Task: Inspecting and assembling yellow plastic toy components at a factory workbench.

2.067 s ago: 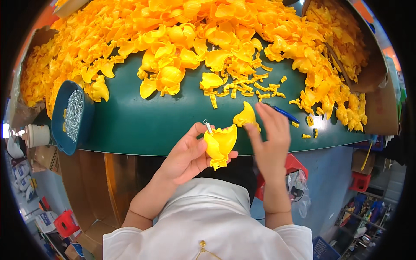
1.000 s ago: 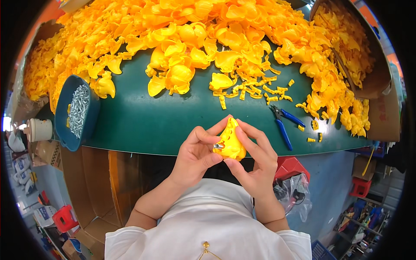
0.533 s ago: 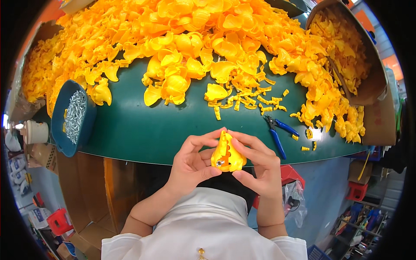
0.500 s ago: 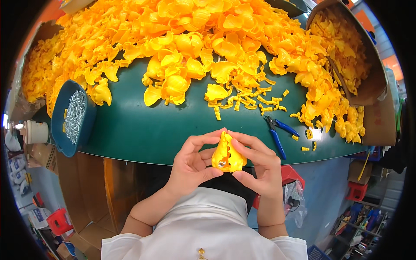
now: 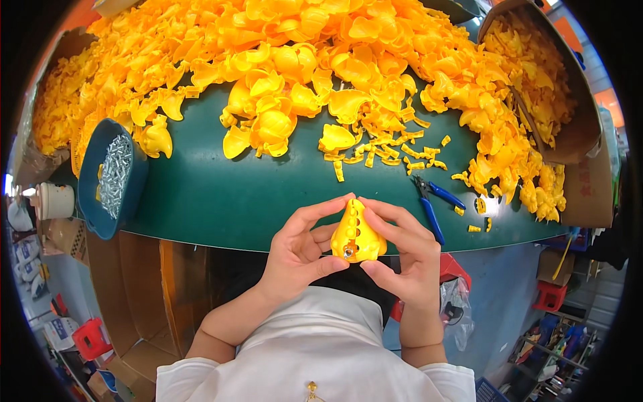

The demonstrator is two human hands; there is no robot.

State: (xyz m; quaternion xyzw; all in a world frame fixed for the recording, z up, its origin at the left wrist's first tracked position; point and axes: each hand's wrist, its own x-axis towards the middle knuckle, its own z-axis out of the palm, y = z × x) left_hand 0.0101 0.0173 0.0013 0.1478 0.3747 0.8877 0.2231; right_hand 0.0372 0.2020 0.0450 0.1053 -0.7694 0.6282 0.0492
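Head view showed the yellow shell (image 5: 370, 240) between the hands at the table's (image 5: 201, 181) near edge, its long axis and dark slit pointing away from the body; left hand (image 5: 291, 251) and right hand (image 5: 412, 258) (neither nearer) pinched opposite sides, fingers part-curled.

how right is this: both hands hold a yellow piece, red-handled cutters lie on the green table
The handle colour is wrong: the head view shows blue-handled cutters on the green table. Left hand and right hand do hold a yellow piece.
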